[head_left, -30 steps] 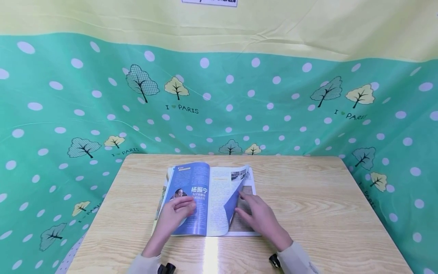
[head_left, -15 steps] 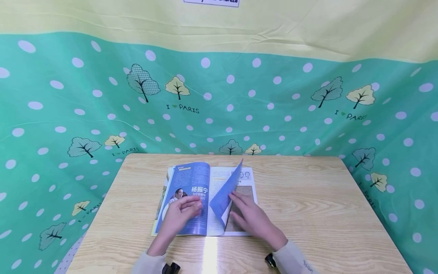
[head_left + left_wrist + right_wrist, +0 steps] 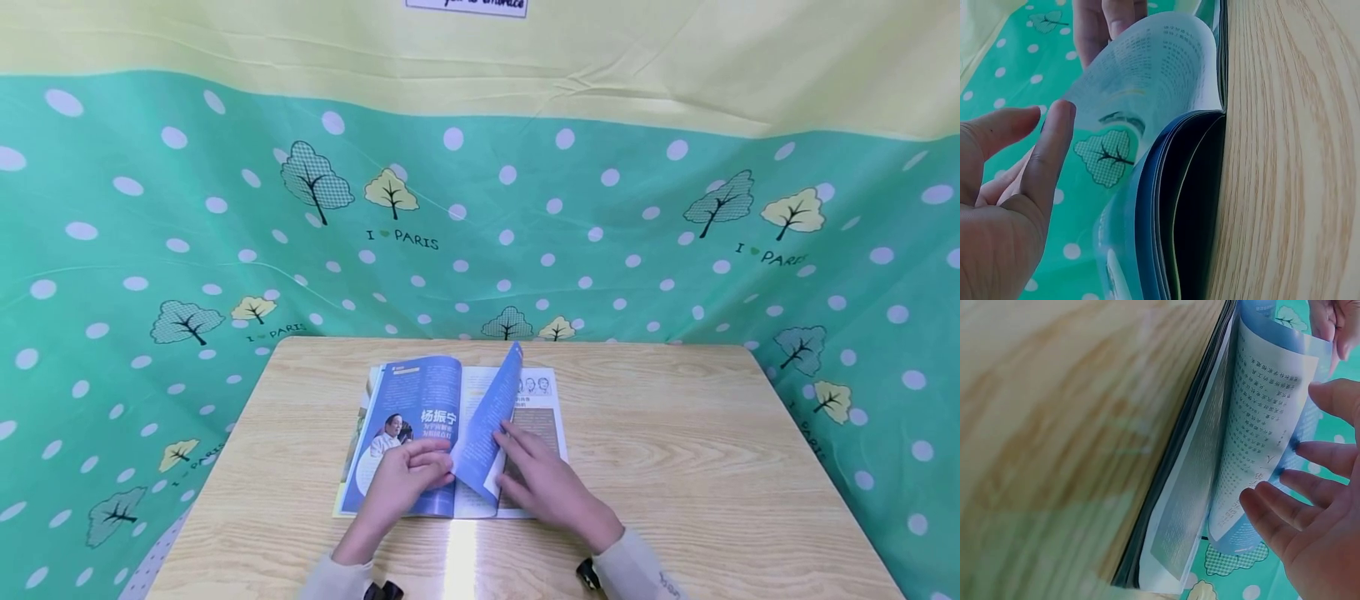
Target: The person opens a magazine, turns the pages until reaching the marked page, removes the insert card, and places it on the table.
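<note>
An open magazine (image 3: 420, 392) lies on the table, its left side showing a blue page with a photo of a person. One blue-backed page (image 3: 491, 425) stands raised and curls over toward the left. My right hand (image 3: 547, 479) is behind this page, fingers extended; in the right wrist view its fingertips (image 3: 1300, 449) touch or nearly touch the page's printed white side. My left hand (image 3: 408, 475) hovers over the left page, its fingertips at the curling page's near corner. In the left wrist view the index finger (image 3: 1054, 147) meets the page edge, with the thumb apart from it.
A light wood table (image 3: 660, 433) bears the magazine. Behind and beside it hangs a green dotted cloth (image 3: 600, 217) with tree prints. A bright reflection (image 3: 461, 558) lies on the wood in front of the magazine.
The right hand has moved left, bringing the raised page further over toward the spine. The left hand has shifted right, and its fingertips now meet the page's corner.
</note>
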Action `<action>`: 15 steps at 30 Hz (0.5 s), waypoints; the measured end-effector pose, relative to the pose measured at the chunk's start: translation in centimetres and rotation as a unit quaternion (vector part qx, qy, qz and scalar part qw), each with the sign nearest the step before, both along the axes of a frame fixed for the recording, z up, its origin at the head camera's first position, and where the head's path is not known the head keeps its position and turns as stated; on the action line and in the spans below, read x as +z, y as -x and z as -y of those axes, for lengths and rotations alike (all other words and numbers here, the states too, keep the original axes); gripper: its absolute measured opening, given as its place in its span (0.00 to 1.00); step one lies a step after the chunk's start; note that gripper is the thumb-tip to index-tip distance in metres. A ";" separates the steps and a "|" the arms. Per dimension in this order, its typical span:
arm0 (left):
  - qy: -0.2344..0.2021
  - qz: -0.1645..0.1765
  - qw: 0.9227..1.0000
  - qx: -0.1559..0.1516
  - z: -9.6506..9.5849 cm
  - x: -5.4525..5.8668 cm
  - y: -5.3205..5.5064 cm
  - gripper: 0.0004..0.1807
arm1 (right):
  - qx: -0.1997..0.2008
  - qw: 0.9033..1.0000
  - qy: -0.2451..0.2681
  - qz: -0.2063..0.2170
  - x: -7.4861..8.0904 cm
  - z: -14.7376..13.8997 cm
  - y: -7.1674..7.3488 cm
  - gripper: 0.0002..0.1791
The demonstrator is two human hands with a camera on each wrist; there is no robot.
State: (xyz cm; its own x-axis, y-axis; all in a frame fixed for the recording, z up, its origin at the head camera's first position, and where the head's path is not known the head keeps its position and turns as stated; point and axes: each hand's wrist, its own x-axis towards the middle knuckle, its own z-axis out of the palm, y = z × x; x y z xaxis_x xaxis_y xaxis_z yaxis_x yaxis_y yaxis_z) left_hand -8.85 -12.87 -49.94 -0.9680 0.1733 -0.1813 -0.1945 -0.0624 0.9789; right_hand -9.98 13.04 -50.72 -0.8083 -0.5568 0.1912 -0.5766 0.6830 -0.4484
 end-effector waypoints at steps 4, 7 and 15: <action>-0.009 0.001 1.000 0.004 -0.1 0.0 0.0 0.23 | -0.002 1.000 -0.003 0.005 0.0 0.0 -0.1 0.35; -0.007 0.000 1.000 0.007 -0.1 -0.1 -0.1 0.22 | -0.001 1.000 -0.002 0.002 0.0 -0.1 -0.1 0.36; 0.001 0.018 0.999 0.050 1.3 -0.2 -0.3 0.19 | -0.008 0.999 -0.024 -0.028 0.1 -1.4 -0.3 0.38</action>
State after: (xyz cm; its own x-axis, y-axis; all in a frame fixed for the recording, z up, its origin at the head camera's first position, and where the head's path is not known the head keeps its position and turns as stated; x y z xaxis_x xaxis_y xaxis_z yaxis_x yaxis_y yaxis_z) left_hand -8.59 -14.15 -50.11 -0.9732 0.0755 -0.2174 -0.2232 -0.0805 0.9714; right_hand -9.72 14.42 -50.61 -0.8059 -0.5533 0.2109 -0.5889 0.7122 -0.3821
